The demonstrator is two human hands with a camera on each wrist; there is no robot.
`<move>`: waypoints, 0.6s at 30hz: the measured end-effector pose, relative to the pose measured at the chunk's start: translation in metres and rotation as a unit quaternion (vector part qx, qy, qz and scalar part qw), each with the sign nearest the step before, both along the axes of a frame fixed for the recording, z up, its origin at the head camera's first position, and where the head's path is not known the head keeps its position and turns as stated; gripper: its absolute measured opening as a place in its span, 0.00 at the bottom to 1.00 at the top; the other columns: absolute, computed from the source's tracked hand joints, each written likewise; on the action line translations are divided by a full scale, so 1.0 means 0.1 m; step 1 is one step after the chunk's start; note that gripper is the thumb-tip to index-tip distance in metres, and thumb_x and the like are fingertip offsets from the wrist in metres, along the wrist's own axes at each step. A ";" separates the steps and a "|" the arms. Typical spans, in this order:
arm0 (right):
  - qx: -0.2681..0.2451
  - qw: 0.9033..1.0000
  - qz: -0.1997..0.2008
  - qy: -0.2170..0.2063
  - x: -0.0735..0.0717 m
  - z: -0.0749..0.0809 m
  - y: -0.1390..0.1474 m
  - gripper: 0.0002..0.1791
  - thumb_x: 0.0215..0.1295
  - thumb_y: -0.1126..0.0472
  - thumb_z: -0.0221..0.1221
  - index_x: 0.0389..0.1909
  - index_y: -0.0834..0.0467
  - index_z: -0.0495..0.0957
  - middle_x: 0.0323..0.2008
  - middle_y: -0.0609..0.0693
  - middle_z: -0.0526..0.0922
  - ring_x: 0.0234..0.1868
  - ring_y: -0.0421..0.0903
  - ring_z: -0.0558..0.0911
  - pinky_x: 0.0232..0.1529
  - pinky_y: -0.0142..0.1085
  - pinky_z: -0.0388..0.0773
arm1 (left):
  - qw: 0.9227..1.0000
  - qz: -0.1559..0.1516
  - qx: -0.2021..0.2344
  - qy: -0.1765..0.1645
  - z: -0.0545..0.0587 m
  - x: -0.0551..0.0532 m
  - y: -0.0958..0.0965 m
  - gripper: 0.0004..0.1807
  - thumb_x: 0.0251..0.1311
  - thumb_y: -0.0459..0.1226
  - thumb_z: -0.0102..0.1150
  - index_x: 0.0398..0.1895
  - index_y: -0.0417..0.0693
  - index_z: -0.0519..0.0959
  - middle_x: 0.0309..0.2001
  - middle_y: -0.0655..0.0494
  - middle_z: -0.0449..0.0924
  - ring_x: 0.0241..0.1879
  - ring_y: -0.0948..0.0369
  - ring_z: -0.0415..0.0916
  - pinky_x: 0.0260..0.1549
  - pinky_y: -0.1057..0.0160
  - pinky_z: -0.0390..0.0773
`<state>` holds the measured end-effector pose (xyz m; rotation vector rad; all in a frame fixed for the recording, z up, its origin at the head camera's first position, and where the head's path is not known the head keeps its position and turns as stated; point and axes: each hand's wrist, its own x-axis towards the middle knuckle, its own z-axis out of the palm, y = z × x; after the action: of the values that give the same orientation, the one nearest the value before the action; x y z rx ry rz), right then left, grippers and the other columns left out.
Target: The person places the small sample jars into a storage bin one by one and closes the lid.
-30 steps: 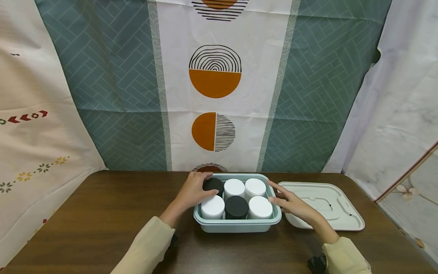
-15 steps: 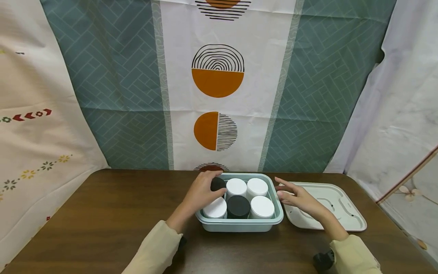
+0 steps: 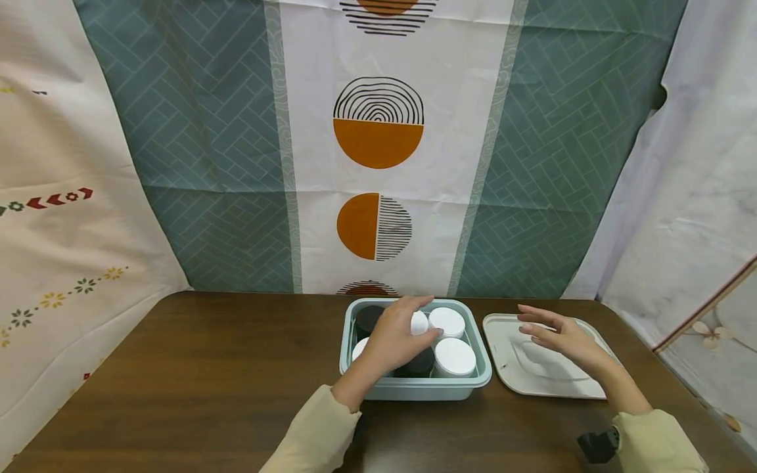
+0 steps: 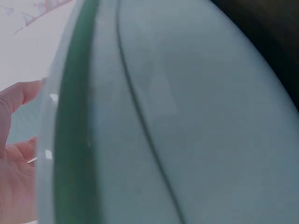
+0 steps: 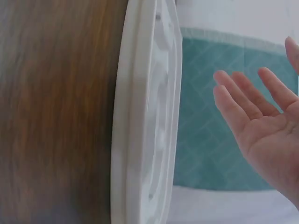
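Note:
In the head view a pale blue plastic bin (image 3: 414, 393) holds several round jars, some with white lids and some with black. My left hand (image 3: 397, 336) reaches over it, fingers and thumb spread apart. It overlaps a white jar (image 3: 419, 324) in the back row and partly covers a black one (image 3: 418, 365) in front. The bin's side (image 4: 196, 121) fills the left wrist view, with part of the left hand (image 4: 16, 186) beyond its rim. Above the white lid (image 3: 529, 368) of the bin hovers my right hand (image 3: 570, 338), fingers extended and holding nothing.
Both the bin and its lid lie on a dark brown wooden table (image 3: 207, 381). A patterned cloth (image 3: 378, 269) hangs behind the table's back edge. Two more white-topped jars, one at the back right (image 3: 447, 322) and one at the front right (image 3: 455, 358), show uncovered.
My left hand has moved right across the bin, uncovering the black jar at the back left. My right hand has drawn away from the bin's right edge to over the lid.

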<state>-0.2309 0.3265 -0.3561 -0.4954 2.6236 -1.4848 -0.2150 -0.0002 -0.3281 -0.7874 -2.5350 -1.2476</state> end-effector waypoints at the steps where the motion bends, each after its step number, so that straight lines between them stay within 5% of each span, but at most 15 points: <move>1: 0.007 1.000 -0.005 0.005 0.01 0.00 0.04 0.28 0.67 0.57 0.50 0.65 0.63 0.58 0.61 0.64 0.64 0.48 0.30 0.74 0.47 0.35 0.75 | 1.000 -0.005 0.002 0.003 0.01 0.02 0.05 0.28 0.52 0.41 0.63 0.57 0.44 0.72 0.54 0.51 0.74 0.55 0.55 0.69 0.54 0.53 0.67; 8: 0.004 1.000 -0.024 0.010 0.04 0.00 0.28 0.27 0.68 0.57 0.49 0.64 0.66 0.59 0.50 0.33 0.71 0.48 0.26 0.73 0.45 0.30 0.74 | 0.999 -0.035 -0.004 0.036 0.07 0.16 0.42 0.28 0.54 0.42 0.61 0.59 0.44 0.70 0.55 0.53 0.73 0.55 0.60 0.69 0.53 0.63 0.68; 18: -0.026 0.998 -0.048 -0.007 0.09 -0.06 0.58 0.26 0.69 0.58 0.48 0.65 0.60 0.59 0.46 0.27 0.71 0.47 0.22 0.71 0.44 0.24 0.73 | 0.997 -0.037 -0.052 0.035 0.08 0.31 0.92 0.30 0.55 0.49 0.58 0.60 0.49 0.68 0.56 0.59 0.71 0.55 0.66 0.68 0.50 0.69 0.68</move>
<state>-0.2223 0.3843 -0.3625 -0.3664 2.6393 -1.5819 -0.1838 0.0920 -0.3201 -0.9391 -2.5521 -1.0975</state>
